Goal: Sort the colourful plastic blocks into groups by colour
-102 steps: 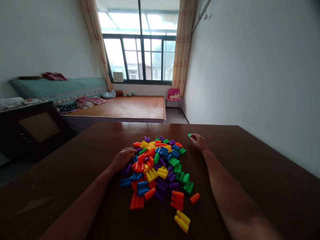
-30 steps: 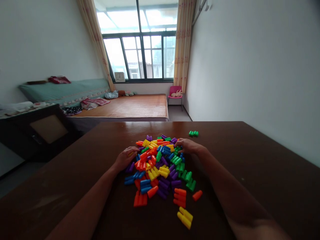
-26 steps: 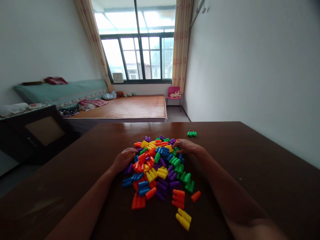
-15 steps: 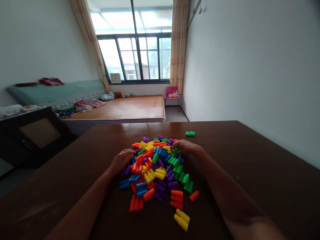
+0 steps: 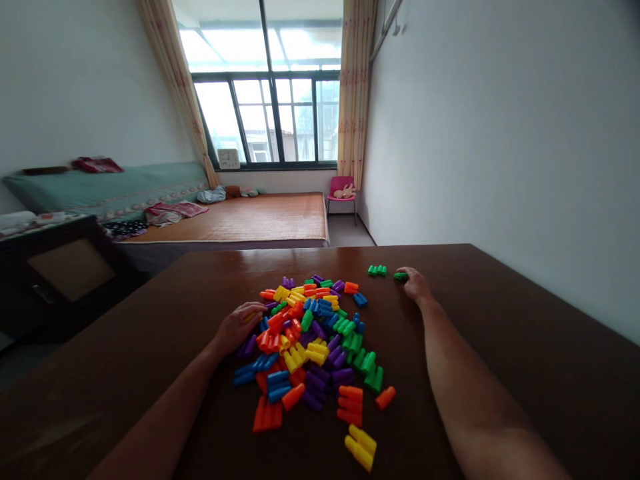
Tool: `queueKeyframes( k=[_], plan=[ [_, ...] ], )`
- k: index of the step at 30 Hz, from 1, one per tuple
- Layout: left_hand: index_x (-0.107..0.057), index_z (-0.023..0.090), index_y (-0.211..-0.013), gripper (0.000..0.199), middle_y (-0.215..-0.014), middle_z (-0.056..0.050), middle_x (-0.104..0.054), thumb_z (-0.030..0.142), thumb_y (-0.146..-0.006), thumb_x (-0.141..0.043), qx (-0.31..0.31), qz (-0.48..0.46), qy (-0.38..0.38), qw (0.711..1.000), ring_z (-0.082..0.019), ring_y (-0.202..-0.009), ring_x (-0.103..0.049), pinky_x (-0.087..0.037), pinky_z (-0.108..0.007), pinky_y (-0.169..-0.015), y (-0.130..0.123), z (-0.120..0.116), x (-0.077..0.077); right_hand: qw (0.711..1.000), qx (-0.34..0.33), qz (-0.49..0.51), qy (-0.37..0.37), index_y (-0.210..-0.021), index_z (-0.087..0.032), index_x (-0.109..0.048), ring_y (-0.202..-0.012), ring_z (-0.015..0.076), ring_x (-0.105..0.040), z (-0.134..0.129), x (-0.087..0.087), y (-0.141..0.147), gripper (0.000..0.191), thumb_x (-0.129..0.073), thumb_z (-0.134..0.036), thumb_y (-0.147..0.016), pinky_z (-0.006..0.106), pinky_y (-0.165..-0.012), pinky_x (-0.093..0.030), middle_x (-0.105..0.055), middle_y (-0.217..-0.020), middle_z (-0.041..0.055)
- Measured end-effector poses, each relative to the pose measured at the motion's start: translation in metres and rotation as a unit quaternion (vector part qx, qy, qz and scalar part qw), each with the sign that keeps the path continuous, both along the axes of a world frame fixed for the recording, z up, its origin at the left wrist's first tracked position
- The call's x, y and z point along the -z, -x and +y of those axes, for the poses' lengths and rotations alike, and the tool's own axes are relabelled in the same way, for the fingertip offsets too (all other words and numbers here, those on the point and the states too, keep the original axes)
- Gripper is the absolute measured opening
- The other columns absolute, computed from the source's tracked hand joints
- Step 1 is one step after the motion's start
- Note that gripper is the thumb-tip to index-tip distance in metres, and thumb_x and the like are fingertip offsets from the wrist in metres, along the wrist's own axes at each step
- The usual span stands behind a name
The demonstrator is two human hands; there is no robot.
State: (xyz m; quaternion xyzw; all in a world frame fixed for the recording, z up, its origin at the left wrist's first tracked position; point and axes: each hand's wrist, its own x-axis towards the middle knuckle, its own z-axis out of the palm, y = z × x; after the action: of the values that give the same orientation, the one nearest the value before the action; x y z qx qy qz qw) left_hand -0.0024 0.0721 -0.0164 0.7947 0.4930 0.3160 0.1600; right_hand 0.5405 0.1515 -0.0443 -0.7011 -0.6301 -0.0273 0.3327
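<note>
My right hand (image 5: 416,285) is at the far right of the table, its fingers closed on a green toy building block (image 5: 401,275) at the tabletop. Just left of it lies another green block (image 5: 377,271) with rounded pegs. My left hand (image 5: 239,327) rests at the left edge of a pile of plastic blocks. A yellow block (image 5: 249,317) shows between its fingers, partly hidden. The pile mixes red-orange blocks (image 5: 270,341), purple blocks (image 5: 316,380), blue blocks (image 5: 279,387) and green blocks (image 5: 368,363), many overlapping.
A dark brown table (image 5: 165,300) carries the blocks. At its near side lie a yellow block (image 5: 361,447) and a small orange block (image 5: 385,398). Beyond stand a bed (image 5: 260,217), a pink chair (image 5: 341,185) and a dark cabinet (image 5: 75,267). A white wall runs along the right.
My right hand has moved right, from the pile's far edge to beside the separate green block, with a green block in it. A blue block now shows where it was. My left hand stays put.
</note>
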Motion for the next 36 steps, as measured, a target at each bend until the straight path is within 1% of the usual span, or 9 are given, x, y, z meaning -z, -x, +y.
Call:
queueKeyframes(
  k=[4, 6, 10, 14, 19, 25, 30, 34, 36],
  plan=[
    [-0.072, 0.022, -0.101, 0.038, -0.112, -0.007, -0.067, 0.049, -0.087, -0.049, -0.002, 0.002, 0.000, 1.000, -0.023, -0.105, -0.063, -0.049, -0.034, -0.095, -0.001, -0.001, -0.002, 0.996, 0.088, -0.005, -0.023, -0.099, -0.017, -0.069, -0.095, 0.0240, -0.061, 0.004, 0.007, -0.008, 0.026, -0.052, -0.021, -0.080, 0.037, -0.091, -0.043, -0.069, -0.099, 0.0114],
    [-0.072, 0.022, -0.100, 0.038, -0.112, -0.007, -0.068, 0.050, -0.087, -0.050, -0.004, 0.001, -0.003, 1.000, -0.023, -0.105, -0.063, -0.049, -0.034, -0.095, -0.001, -0.001, -0.002, 0.995, 0.097, -0.014, -0.015, -0.096, -0.018, -0.069, -0.092, 0.0253, -0.061, 0.005, 0.009, -0.009, 0.025, -0.058, -0.033, -0.079, 0.038, -0.088, -0.044, -0.069, -0.095, 0.0121],
    [-0.072, 0.022, -0.099, 0.037, -0.110, -0.007, -0.068, 0.049, -0.086, -0.051, -0.003, 0.002, -0.007, 1.000, -0.022, -0.103, -0.064, -0.050, -0.032, -0.094, -0.001, -0.001, -0.003, 1.000, 0.022, -0.011, -0.019, -0.095, -0.019, -0.070, -0.095, 0.0229, -0.061, 0.011, 0.015, 0.002, 0.021, -0.058, -0.021, -0.077, 0.036, -0.089, -0.045, -0.068, -0.099, 0.0104],
    [-0.072, 0.022, -0.099, 0.037, -0.110, -0.007, -0.068, 0.049, -0.087, -0.049, -0.003, 0.005, -0.003, 1.000, -0.022, -0.104, -0.063, -0.050, -0.032, -0.094, -0.002, -0.002, -0.005, 0.998, -0.037, -0.006, -0.051, -0.099, -0.019, -0.069, -0.111, 0.0217, -0.057, 0.018, 0.017, 0.015, 0.032, -0.053, -0.008, -0.074, 0.037, -0.099, -0.042, -0.065, -0.115, 0.0105],
    [-0.072, 0.022, -0.099, 0.038, -0.111, -0.008, -0.068, 0.051, -0.086, -0.050, -0.007, 0.001, 0.000, 1.000, -0.023, -0.105, -0.063, -0.049, -0.033, -0.095, -0.003, -0.002, -0.005, 0.998, -0.027, -0.049, -0.026, -0.110, -0.018, -0.067, -0.118, 0.0230, -0.053, 0.019, 0.015, 0.024, 0.035, -0.049, -0.010, -0.081, 0.039, -0.101, -0.039, -0.062, -0.122, 0.0121],
    [-0.071, 0.022, -0.102, 0.039, -0.114, -0.008, -0.067, 0.051, -0.087, -0.049, -0.002, -0.008, 0.011, 1.000, -0.024, -0.108, -0.061, -0.048, -0.035, -0.097, 0.000, 0.000, 0.000, 0.992, -0.064, -0.100, 0.035, -0.123, -0.019, -0.062, -0.123, 0.0216, -0.048, 0.016, 0.013, 0.030, 0.042, -0.042, -0.010, -0.087, 0.036, -0.105, -0.035, -0.053, -0.136, 0.0108],
    [-0.071, 0.022, -0.102, 0.040, -0.114, -0.008, -0.066, 0.052, -0.086, -0.050, 0.000, -0.009, 0.012, 1.000, -0.025, -0.109, -0.060, -0.047, -0.037, -0.097, 0.002, 0.001, 0.001, 0.992, -0.050, -0.113, 0.037, -0.127, -0.025, -0.060, -0.127, 0.0249, -0.042, 0.008, 0.001, 0.040, 0.049, -0.038, -0.009, -0.087, 0.039, -0.101, -0.038, -0.047, -0.142, 0.0069],
    [-0.071, 0.022, -0.103, 0.039, -0.114, -0.008, -0.066, 0.051, -0.087, -0.050, 0.003, -0.009, 0.013, 1.000, -0.024, -0.108, -0.060, -0.047, -0.036, -0.097, 0.000, 0.001, 0.000, 0.987, -0.092, -0.129, 0.041, -0.123, -0.034, -0.061, -0.128, 0.0277, -0.039, 0.004, -0.005, 0.056, 0.039, -0.040, -0.024, -0.092, 0.046, -0.099, -0.039, -0.050, -0.141, 0.0009],
    [-0.071, 0.022, -0.102, 0.038, -0.113, -0.008, -0.066, 0.050, -0.087, -0.050, 0.002, -0.010, 0.011, 1.000, -0.024, -0.107, -0.061, -0.047, -0.036, -0.097, 0.000, 0.001, 0.001, 0.981, -0.122, -0.141, 0.053, -0.122, -0.033, -0.062, -0.129, 0.0273, -0.037, 0.005, -0.002, 0.061, 0.036, -0.041, -0.030, -0.093, 0.047, -0.102, -0.037, -0.051, -0.140, 0.0008]
  ],
)
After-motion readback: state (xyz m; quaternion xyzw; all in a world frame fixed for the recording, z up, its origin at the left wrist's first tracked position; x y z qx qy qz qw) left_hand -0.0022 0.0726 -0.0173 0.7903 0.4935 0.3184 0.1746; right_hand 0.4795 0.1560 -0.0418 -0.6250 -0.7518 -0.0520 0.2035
